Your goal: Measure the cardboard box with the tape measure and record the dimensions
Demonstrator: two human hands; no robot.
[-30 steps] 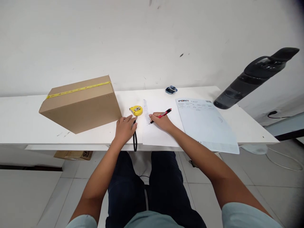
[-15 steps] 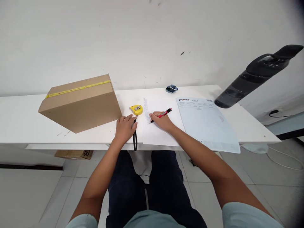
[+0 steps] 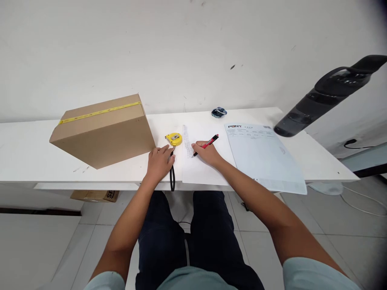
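My right hand (image 3: 206, 153) is closed around a red and black pen (image 3: 210, 141), its tip on a white sheet of paper (image 3: 205, 174). Rows of small handwriting run down the sheet's left side. My left hand (image 3: 160, 162) lies on the table with its fingers spread, over part of a black wrist strap (image 3: 172, 177). That strap hangs from a yellow tape measure (image 3: 174, 139) just beyond the fingertips. Left of this hand stands a brown cardboard box (image 3: 105, 141), with a yellow measuring strip (image 3: 101, 113) across its top.
A printed form in a clear sleeve (image 3: 263, 157) lies on the right. Behind it a dark water bottle (image 3: 314, 106) stands upright. A small blue patterned object (image 3: 218, 112) sits near the wall. Another cardboard box (image 3: 95, 195) is under the white table (image 3: 30, 161).
My right hand and the pen have shifted very slightly to the right along the sheet. The left hand stays in place.
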